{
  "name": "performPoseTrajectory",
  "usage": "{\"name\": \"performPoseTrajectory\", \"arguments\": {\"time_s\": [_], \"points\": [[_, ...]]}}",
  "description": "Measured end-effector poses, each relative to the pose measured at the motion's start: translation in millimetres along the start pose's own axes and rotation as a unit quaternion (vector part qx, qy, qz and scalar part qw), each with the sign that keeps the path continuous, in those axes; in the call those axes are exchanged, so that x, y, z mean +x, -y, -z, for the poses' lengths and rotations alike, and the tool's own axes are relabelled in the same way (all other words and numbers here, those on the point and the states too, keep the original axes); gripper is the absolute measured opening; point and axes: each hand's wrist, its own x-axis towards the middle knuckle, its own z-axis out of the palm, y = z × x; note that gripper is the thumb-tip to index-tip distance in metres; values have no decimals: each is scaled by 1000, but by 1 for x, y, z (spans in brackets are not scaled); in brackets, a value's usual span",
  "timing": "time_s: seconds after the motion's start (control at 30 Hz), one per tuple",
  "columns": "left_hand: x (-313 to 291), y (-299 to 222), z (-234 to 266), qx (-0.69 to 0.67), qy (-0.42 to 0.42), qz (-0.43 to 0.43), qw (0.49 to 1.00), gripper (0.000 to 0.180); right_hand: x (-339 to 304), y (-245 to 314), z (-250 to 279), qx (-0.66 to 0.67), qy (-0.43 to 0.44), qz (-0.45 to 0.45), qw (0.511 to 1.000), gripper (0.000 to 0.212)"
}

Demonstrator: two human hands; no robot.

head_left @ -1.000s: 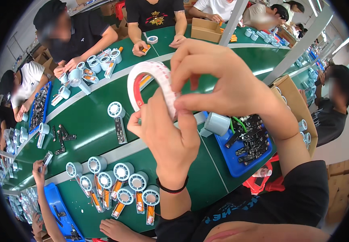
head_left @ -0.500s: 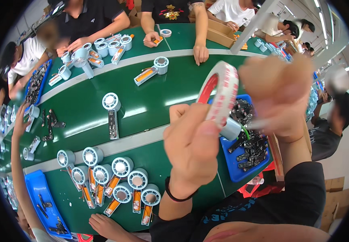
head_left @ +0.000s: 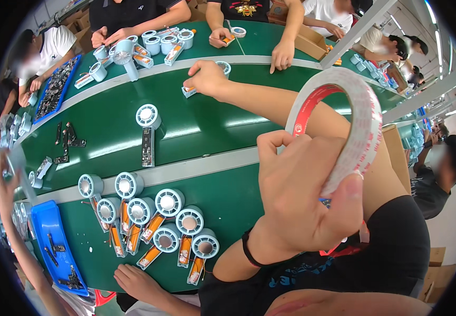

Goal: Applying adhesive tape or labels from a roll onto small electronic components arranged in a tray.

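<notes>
My left hand point(head_left: 309, 192) is closed around a roll of white tape with red print point(head_left: 367, 124), held up close with its ring facing me. My right arm stretches behind the roll and across the table to the far belt. There my right hand point(head_left: 208, 80) has its fingers on the handle of a light-blue handheld fan housing point(head_left: 223, 68), whose round head shows beyond the hand. The hand covers most of the handle. Another fan housing point(head_left: 148, 117), with a dark circuit board in its handle, lies farther left on the green belt.
Several fan housings with orange batteries point(head_left: 167, 203) lie grouped on the near table. A blue tray point(head_left: 48, 210) with circuit boards stands left. A co-worker's hand point(head_left: 130, 282) rests at the near edge. Other people work across the belt, with a second blue tray point(head_left: 72, 68) beyond.
My right hand has gone from beside the tape roll out to the fan housing on the belt. My left hand and roll have shifted right; the housing held near the roll is out of sight.
</notes>
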Motion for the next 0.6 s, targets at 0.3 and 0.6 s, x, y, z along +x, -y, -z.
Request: {"name": "performPoseTrajectory", "arguments": {"time_s": [0.3, 0.6], "points": [[1, 3, -1, -20, 15, -11, 1000, 34, 8, 2, -19, -23, -55, -39, 997, 32], [-2, -1, -7, -8, 50, -8, 999, 28, 10, 6, -36, -211, -50, 19, 976, 38]]}}
